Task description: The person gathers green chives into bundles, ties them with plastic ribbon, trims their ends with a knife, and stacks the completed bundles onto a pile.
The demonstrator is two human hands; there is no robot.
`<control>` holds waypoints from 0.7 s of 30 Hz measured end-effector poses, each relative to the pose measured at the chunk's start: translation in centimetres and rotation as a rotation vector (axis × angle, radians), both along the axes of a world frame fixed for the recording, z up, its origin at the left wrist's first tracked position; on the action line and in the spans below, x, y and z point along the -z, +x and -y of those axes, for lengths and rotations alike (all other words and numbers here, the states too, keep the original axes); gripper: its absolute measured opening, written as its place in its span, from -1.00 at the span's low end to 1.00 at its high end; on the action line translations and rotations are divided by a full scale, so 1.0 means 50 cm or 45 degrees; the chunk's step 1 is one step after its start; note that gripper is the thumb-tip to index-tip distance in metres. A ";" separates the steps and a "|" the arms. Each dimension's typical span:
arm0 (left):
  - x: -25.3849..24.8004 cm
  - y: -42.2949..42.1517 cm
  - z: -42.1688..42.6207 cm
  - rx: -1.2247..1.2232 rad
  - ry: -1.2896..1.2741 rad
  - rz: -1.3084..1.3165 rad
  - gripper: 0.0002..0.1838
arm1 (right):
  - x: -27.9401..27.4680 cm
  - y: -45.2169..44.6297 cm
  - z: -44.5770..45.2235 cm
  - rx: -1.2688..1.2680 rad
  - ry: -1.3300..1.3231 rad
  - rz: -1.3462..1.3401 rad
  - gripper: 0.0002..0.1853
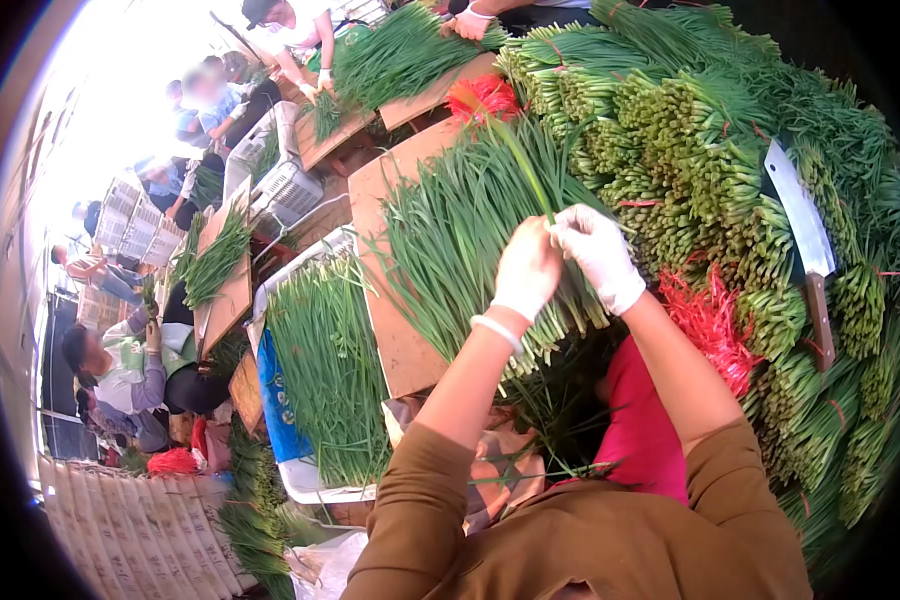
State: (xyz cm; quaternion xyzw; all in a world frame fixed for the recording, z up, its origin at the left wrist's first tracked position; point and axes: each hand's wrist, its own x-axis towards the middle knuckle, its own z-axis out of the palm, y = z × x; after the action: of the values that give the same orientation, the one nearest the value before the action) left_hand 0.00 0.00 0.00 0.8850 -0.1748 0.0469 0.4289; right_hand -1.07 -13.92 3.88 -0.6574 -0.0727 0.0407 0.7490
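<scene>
My left hand (pixel 530 265) and my right hand (pixel 598 255), both in thin white gloves, meet with closed fingers over a pile of garlic chives. Between them they pinch a pale green garlic chive stalk (pixel 521 165), which points up and away from me. Under my hands the loose garlic chive pile (pixel 450 220) lies on a brown board (pixel 400 350), with its cut ends toward me. My fingertips partly hide the stalk's lower end.
Tied chive bundles (pixel 660 140) are stacked at right, with a cleaver (pixel 802 220) on them. Red ties (pixel 708 325) lie beside my right forearm, more red ties (pixel 482 97) beyond the board. A white crate (pixel 320 490) of chives stands left. Several people work farther left.
</scene>
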 end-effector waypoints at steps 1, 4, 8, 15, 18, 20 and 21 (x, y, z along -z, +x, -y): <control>0.018 0.018 0.021 0.146 0.191 -0.049 -0.51 | -0.018 -0.010 -0.004 -0.001 -0.005 0.047 -0.93; 0.001 -0.053 -0.008 0.211 0.944 0.310 -0.63 | -0.105 -0.059 -0.006 0.132 0.265 0.092 -0.96; -0.009 -0.070 0.007 0.159 0.830 0.411 -0.60 | -0.238 -0.089 0.117 0.129 0.197 0.321 -0.90; -0.040 -0.102 -0.040 0.022 0.928 0.409 -0.60 | -0.115 0.050 0.150 -0.171 -1.483 0.200 -0.70; -0.036 -0.121 -0.054 -0.033 0.955 0.396 -0.59 | -0.019 0.121 0.120 -0.082 -1.602 0.189 -0.63; -0.033 -0.131 -0.061 -0.086 0.907 0.389 -0.59 | 0.013 0.151 0.099 -0.153 -1.720 0.081 -0.50; -0.029 -0.136 -0.066 -0.117 0.881 0.387 -0.59 | 0.022 0.157 0.088 -0.204 -1.771 0.030 -0.37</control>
State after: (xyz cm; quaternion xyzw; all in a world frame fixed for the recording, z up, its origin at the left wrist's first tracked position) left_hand -6.79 3.31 1.46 0.9674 -0.2021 0.1351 0.0712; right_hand 6.79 -18.34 2.80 -0.9771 -0.0863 0.1257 0.1482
